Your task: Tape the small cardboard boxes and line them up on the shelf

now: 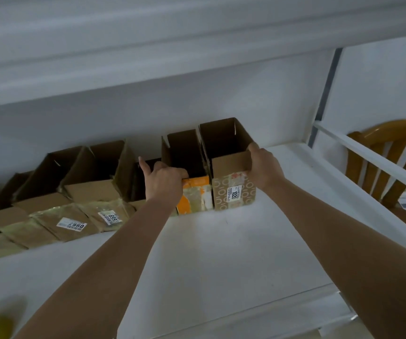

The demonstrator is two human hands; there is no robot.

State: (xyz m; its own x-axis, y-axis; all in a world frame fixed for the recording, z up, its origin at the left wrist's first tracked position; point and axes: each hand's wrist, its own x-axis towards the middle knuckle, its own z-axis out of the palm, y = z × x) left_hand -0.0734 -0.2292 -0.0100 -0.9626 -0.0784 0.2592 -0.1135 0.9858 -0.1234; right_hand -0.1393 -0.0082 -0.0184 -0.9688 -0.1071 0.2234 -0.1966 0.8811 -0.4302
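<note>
Your left hand (164,179) grips the front rim of the orange-printed open cardboard box (193,192) on the white shelf (221,253), forefinger raised. Touching its right side stands the brown circle-patterned open cardboard box (233,194), whose right front corner your right hand (264,167) holds.

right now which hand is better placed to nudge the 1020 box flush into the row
Right. The right hand already grips the outer top corner of the 1020 box at the row's open end; the left hand holds the orange box beside it.
</note>
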